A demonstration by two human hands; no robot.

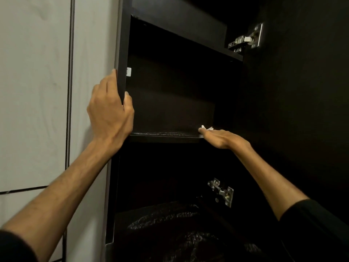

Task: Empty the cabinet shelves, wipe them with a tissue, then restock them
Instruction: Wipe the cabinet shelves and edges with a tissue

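On the shelf, right hand pressing tissue

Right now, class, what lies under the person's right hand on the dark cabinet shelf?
A white tissue shows past the flat right hand on the dark shelf. The hand covers the rest of it.

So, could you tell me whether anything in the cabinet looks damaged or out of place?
Nothing looks damaged. The only oddity is a pale dusty streak along the shelf front edge, left of the tissue under the right hand, seemingly unwiped.
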